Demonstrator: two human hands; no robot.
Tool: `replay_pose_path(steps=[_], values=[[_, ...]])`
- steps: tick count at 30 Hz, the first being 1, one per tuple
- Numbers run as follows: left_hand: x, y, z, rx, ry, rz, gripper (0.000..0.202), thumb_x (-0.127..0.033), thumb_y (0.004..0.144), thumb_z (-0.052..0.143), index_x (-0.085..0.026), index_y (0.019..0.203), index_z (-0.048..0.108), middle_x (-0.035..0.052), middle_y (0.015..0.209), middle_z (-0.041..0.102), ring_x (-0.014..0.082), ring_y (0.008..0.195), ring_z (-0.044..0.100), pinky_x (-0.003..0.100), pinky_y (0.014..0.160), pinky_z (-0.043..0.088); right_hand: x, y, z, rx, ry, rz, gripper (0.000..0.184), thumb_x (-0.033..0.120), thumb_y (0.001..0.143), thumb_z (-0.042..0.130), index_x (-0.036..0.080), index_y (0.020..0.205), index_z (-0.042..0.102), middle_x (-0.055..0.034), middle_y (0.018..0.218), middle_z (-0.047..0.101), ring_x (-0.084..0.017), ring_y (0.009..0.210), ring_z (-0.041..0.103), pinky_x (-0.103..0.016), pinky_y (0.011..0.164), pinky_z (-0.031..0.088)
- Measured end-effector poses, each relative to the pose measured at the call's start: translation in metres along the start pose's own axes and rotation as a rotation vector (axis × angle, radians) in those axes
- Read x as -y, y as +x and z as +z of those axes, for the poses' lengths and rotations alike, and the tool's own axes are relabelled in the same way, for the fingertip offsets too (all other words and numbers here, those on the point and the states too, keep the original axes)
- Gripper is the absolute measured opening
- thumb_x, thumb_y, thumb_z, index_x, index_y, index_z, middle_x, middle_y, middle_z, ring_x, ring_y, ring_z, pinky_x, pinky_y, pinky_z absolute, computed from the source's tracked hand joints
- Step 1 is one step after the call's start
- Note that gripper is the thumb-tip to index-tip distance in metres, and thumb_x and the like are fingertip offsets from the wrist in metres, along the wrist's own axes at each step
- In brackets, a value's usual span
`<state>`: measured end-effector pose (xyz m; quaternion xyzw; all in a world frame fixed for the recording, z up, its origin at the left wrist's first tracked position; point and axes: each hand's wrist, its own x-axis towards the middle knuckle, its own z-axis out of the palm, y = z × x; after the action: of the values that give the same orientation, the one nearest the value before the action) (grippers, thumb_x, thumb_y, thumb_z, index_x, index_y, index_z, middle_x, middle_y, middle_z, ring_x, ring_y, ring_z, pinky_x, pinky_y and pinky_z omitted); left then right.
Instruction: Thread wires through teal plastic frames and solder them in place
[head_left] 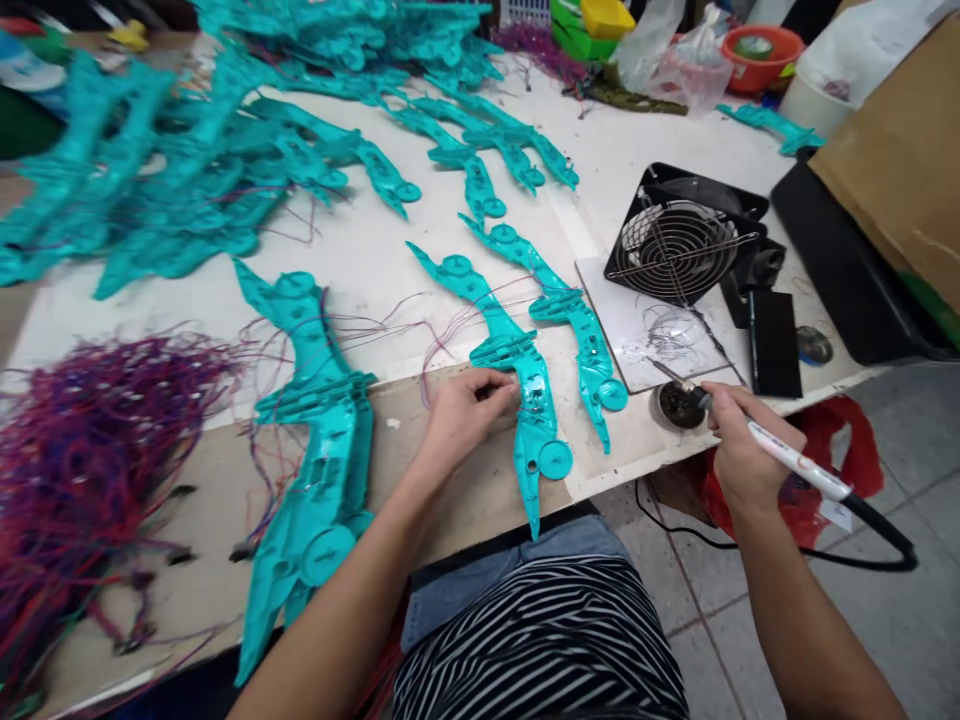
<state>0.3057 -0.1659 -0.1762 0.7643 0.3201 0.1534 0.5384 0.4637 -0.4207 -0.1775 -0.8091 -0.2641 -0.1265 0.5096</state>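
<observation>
My left hand (466,410) rests on the table edge with its fingers pinched against a teal plastic sword-shaped shell (525,400) that overhangs the edge. Thin red and purple wires (450,335) run from that shell. My right hand (739,440) is closed round a white-handled soldering iron (787,462). Its tip points at a small round dark tin (680,404) on the table edge. A second teal shell (577,320) lies just right of the first.
A black fan (679,245) stands behind a white plate (652,335) with solder scraps. Stacked teal shells (322,440) lie to the left, many more (225,150) at the back. A tangle of purple-red wires (82,440) fills the left. Cardboard (900,150) sits far right.
</observation>
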Motion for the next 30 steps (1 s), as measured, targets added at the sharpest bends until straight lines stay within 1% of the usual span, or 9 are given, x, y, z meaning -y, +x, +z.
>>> replay_pose_path(steps=[2, 4, 7, 10, 13, 18, 23, 30], values=[[0.005, 0.003, 0.006, -0.003, -0.017, 0.006, 0.016, -0.032, 0.071, 0.065, -0.016, 0.071, 0.07, 0.0023, 0.068, 0.068, 0.0141, 0.062, 0.056, 0.026, 0.059, 0.042, 0.023, -0.009, 0.01, 0.088, 0.075, -0.15, 0.016, 0.02, 0.086, 0.059, 0.02, 0.093, 0.074, -0.0039, 0.084, 0.073, -0.018, 0.077, 0.067, -0.033, 0.07, 0.054], [0.009, 0.005, 0.011, -0.002, -0.02, 0.015, 0.016, -0.032, 0.071, 0.065, -0.016, 0.071, 0.07, 0.0014, 0.065, 0.065, 0.0129, 0.059, 0.053, 0.025, 0.056, 0.04, 0.043, -0.017, 0.022, 0.187, 0.133, -0.263, 0.019, 0.013, 0.085, 0.06, 0.02, 0.095, 0.074, -0.0042, 0.083, 0.073, -0.018, 0.078, 0.066, -0.033, 0.071, 0.054], [0.012, 0.007, 0.015, 0.005, 0.007, 0.049, 0.014, -0.03, 0.072, 0.065, -0.017, 0.071, 0.07, 0.0012, 0.064, 0.064, 0.0126, 0.058, 0.052, 0.025, 0.055, 0.039, 0.059, -0.024, 0.039, 0.274, 0.182, -0.337, 0.021, 0.009, 0.085, 0.058, 0.02, 0.097, 0.072, -0.0049, 0.083, 0.073, -0.018, 0.077, 0.065, -0.033, 0.07, 0.054], [0.014, 0.009, 0.016, 0.006, 0.027, 0.091, 0.014, -0.029, 0.074, 0.064, -0.017, 0.07, 0.07, 0.0016, 0.066, 0.064, 0.0131, 0.062, 0.053, 0.025, 0.057, 0.041, 0.061, -0.026, 0.051, 0.296, 0.195, -0.371, 0.019, 0.009, 0.085, 0.059, 0.018, 0.096, 0.072, -0.0059, 0.081, 0.072, -0.018, 0.076, 0.064, -0.034, 0.069, 0.054], [0.016, 0.009, 0.016, 0.0, 0.023, 0.104, 0.011, -0.028, 0.072, 0.065, -0.017, 0.068, 0.069, 0.0014, 0.067, 0.064, 0.0127, 0.062, 0.053, 0.024, 0.059, 0.043, 0.058, -0.026, 0.057, 0.308, 0.197, -0.385, 0.018, 0.008, 0.084, 0.059, 0.016, 0.094, 0.072, -0.0068, 0.078, 0.072, -0.018, 0.075, 0.064, -0.034, 0.068, 0.054], [0.018, 0.01, 0.017, 0.04, -0.003, 0.064, 0.009, -0.026, 0.069, 0.064, -0.017, 0.067, 0.065, 0.0007, 0.066, 0.063, 0.0115, 0.059, 0.051, 0.024, 0.057, 0.041, 0.057, -0.026, 0.061, 0.316, 0.199, -0.382, 0.02, 0.011, 0.085, 0.059, 0.018, 0.096, 0.073, -0.0056, 0.079, 0.072, -0.017, 0.073, 0.064, -0.033, 0.066, 0.055], [0.016, 0.011, 0.018, 0.049, 0.023, 0.061, 0.011, -0.027, 0.07, 0.062, -0.017, 0.066, 0.064, 0.0006, 0.064, 0.061, 0.0124, 0.06, 0.051, 0.025, 0.058, 0.041, 0.055, -0.027, 0.063, 0.352, 0.18, -0.386, 0.02, 0.013, 0.085, 0.059, 0.019, 0.097, 0.073, -0.0054, 0.079, 0.071, -0.018, 0.074, 0.063, -0.034, 0.067, 0.055], [0.015, 0.011, 0.018, 0.061, 0.051, 0.063, 0.011, -0.027, 0.071, 0.062, -0.017, 0.066, 0.064, 0.0008, 0.065, 0.06, 0.0128, 0.062, 0.05, 0.026, 0.06, 0.041, 0.054, -0.025, 0.062, 0.358, 0.156, -0.448, 0.02, 0.012, 0.085, 0.058, 0.019, 0.097, 0.072, -0.0052, 0.076, 0.068, -0.018, 0.075, 0.062, -0.034, 0.067, 0.054]])
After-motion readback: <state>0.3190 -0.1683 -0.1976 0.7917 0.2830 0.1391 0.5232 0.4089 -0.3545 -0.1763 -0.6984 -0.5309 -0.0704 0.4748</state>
